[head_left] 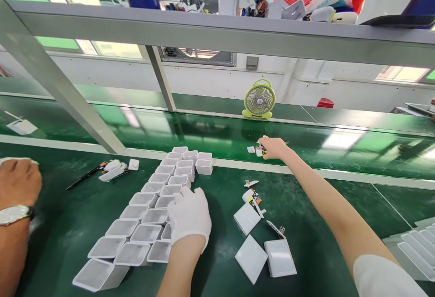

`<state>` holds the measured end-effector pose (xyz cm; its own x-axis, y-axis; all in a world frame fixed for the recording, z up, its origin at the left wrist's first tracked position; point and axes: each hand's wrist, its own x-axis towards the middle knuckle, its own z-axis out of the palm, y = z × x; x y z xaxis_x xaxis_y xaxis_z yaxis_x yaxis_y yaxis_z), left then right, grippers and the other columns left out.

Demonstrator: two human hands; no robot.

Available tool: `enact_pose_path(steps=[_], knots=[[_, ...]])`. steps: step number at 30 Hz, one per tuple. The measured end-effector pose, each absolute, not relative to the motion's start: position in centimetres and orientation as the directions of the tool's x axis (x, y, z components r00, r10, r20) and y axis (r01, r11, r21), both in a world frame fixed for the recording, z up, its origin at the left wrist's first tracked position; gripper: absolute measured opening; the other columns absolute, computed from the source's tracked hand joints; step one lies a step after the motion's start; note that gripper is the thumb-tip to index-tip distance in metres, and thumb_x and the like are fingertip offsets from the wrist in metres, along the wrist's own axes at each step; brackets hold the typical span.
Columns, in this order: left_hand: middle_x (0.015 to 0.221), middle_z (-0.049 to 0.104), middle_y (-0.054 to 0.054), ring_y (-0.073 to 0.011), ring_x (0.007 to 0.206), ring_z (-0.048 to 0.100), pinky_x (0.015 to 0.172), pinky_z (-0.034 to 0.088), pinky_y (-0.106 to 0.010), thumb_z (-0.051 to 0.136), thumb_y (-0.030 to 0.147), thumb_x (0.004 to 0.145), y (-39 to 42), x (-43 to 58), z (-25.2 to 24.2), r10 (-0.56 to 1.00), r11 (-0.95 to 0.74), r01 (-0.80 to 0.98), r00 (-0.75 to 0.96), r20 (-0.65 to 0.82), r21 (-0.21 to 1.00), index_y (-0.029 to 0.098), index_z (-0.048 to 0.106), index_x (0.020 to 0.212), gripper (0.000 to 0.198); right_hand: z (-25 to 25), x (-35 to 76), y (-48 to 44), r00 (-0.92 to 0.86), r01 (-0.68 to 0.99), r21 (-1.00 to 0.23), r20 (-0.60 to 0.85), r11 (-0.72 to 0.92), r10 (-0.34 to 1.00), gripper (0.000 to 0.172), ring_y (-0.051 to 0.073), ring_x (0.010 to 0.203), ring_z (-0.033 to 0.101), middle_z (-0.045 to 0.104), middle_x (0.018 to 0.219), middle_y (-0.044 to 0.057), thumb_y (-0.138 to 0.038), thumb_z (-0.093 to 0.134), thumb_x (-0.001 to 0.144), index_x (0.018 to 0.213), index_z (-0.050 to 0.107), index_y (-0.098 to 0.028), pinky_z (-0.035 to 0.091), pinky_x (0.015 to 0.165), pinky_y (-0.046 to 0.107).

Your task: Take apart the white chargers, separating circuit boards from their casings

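Observation:
My left hand [189, 215], in a white glove, rests with curled fingers on the right edge of a block of several open white plastic shells [142, 215] laid in rows on the green bench. My right hand [272, 148], bare, reaches far forward onto the glossy green conveyor belt [204, 134] and is closed on a small circuit part [260, 151]; a small white piece [251, 149] lies just left of it. Between my arms lie white charger housings [265, 251] and a loose board with prongs [253, 196].
Another person's hand with a wristwatch [15, 193] rests at the left edge. A pen and small white parts [108, 170] lie beyond it. A yellow-green desk fan [259, 100] stands behind the belt. A grey shelf [217, 32] overhead carries clutter. White trays [418, 242] sit at right.

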<state>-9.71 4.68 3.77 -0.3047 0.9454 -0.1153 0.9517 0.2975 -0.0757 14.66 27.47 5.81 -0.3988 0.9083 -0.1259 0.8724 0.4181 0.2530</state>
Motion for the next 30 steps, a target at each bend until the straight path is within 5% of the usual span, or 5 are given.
enact_pose_path(steps=[8, 15, 21, 26, 30], knots=[[0.106, 0.068, -0.026, -0.0428, 0.107, 0.064, 0.088, 0.041, -0.048, 0.040, 0.005, 0.090, 4.6, -9.3, 3.2, 0.973, 0.228, 0.974, -0.228, -0.037, 0.005, 0.007, 0.068, 0.113, 0.037, 4.4, 20.7, 16.4, -0.412, 0.835, 0.298, -0.220, 0.463, 0.884, 0.040, 0.023, 0.091, 0.071, 0.060, 0.134, 0.018, -0.006, 0.052, 0.094, 0.132, 0.056, -0.015, 0.054, 0.076, 0.035], [0.146, 0.057, -0.017, -0.0338, 0.134, 0.052, 0.103, 0.043, -0.043, 0.064, 0.011, 0.086, 5.9, -6.8, 2.2, 0.998, 0.007, 0.985, 0.004, -0.061, 0.173, 0.022, 0.049, 0.148, 0.065, 5.6, 18.7, 16.5, -0.336, 0.908, 0.138, -0.325, 0.396, 0.884, 0.032, 0.023, 0.107, 0.067, 0.068, 0.122, 0.009, -0.041, 0.063, 0.099, 0.119, 0.065, -0.017, 0.057, 0.092, 0.043], [0.128, 0.066, -0.020, -0.0347, 0.116, 0.068, 0.093, 0.054, -0.041, 0.079, 0.029, 0.078, 7.0, -7.2, 1.8, 0.983, 0.167, 0.911, -0.124, -0.134, 0.377, 0.013, 0.057, 0.137, 0.065, 5.8, 15.6, 16.8, -0.238, 0.965, 0.044, -0.279, 0.260, 0.930, 0.029, 0.023, 0.101, 0.069, 0.071, 0.115, 0.009, -0.038, 0.070, 0.095, 0.113, 0.068, -0.015, 0.059, 0.088, 0.043], [0.130, 0.061, -0.012, -0.0276, 0.124, 0.062, 0.104, 0.051, -0.036, 0.075, 0.050, 0.081, 5.7, -6.4, 2.9, 0.992, 0.018, 0.719, -0.102, 0.080, 0.695, 0.019, 0.051, 0.145, 0.075, 8.4, 18.9, 11.8, -0.336, 0.924, -0.222, -0.075, 0.313, 0.939, 0.032, 0.023, 0.090, 0.070, 0.075, 0.107, 0.007, -0.039, 0.069, 0.091, 0.117, 0.068, -0.019, 0.056, 0.078, 0.034], [0.106, 0.065, -0.004, -0.0272, 0.104, 0.068, 0.098, 0.055, -0.045, 0.083, 0.036, 0.064, 3.7, -4.5, 3.1, 0.989, -0.121, 0.199, -0.061, 0.135, 0.973, 0.020, 0.048, 0.147, 0.091, 8.2, 21.7, 5.9, -0.321, 0.435, -0.812, 0.263, 0.389, 0.910, 0.051, 0.026, 0.091, 0.075, 0.078, 0.108, 0.007, -0.046, 0.083, 0.078, 0.122, 0.069, -0.024, 0.061, 0.076, 0.036]])
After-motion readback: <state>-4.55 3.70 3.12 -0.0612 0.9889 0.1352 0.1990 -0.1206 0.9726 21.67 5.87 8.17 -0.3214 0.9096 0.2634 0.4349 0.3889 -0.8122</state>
